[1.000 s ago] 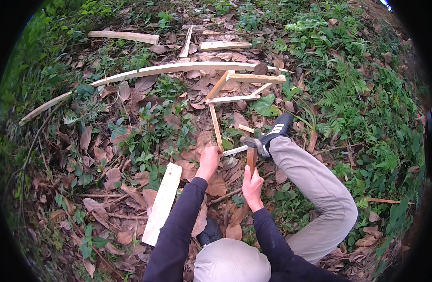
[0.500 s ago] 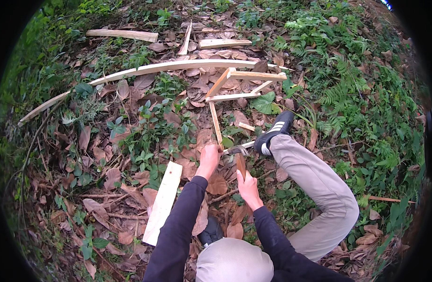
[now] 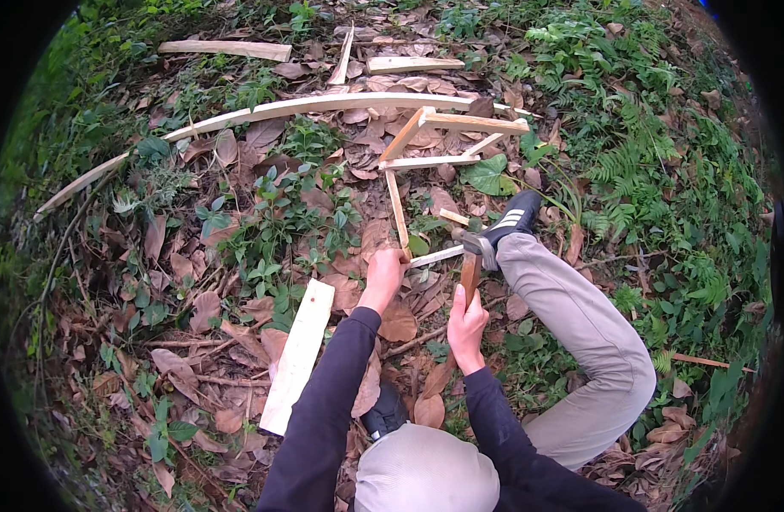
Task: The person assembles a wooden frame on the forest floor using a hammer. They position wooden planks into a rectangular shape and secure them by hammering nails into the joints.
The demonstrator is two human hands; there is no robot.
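Observation:
A frame of thin wooden strips [image 3: 430,162] lies on the leaf litter in front of me. My left hand [image 3: 385,280] is closed round its near corner, where a long strip [image 3: 396,209] meets a short strip [image 3: 436,255]; the fingertips are hidden. In my right hand [image 3: 467,328] is a hammer, gripped by its wooden handle [image 3: 470,277]. The hammer's dark metal head [image 3: 473,243] is raised, overlapping my shoe in the view, to the right of the held corner. Whether a nail is at the corner cannot be made out.
A wide pale board [image 3: 300,358] lies left of my left forearm. Beyond the frame runs a long curved wooden strip [image 3: 324,102], with several offcuts [image 3: 415,64] farther off. A small wood piece [image 3: 453,217] lies near my outstretched right shoe [image 3: 516,213]. Green plants [image 3: 631,179] grow at right.
The hammer has moved right and away from the held corner, its head swinging clear of my left hand. My left hand keeps its place at the corner. The view has shifted slightly.

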